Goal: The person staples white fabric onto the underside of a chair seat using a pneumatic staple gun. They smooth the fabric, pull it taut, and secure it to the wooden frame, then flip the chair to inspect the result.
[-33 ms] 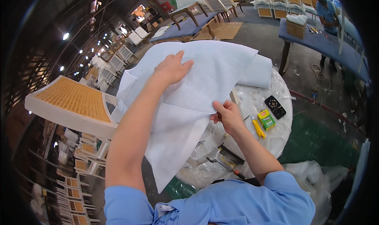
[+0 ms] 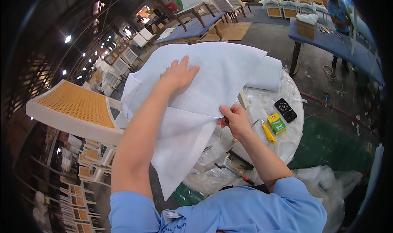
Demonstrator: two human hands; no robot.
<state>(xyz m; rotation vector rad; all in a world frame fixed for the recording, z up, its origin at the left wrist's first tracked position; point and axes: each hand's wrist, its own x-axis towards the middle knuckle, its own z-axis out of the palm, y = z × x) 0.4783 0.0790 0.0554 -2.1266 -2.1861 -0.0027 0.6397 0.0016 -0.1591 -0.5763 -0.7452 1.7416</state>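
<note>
A pale bluish-white fabric sheet [image 2: 213, 69] is draped over a chair, its near corner hanging down in a point. My left hand [image 2: 178, 75] lies flat on the fabric with its fingers spread. Farther right, my right hand [image 2: 234, 119] pinches the fabric's folded edge between thumb and fingers. The chair's woven cane back [image 2: 75, 104] in a whitish frame sticks out to the left; the fabric hides most of the seat.
The round, plastic-wrapped table [image 2: 292, 139] holds a yellow-handled cutter [image 2: 268, 131], a green and yellow box [image 2: 276, 123], a black phone [image 2: 285, 110] and a staple gun [image 2: 231, 163]. A co-worker [image 2: 338, 14] stands by a blue-topped bench [image 2: 319, 40] at far right.
My left hand has shifted very slightly and its fingers are spread a little wider on the fabric. My right hand keeps its pinch in nearly the same place.
</note>
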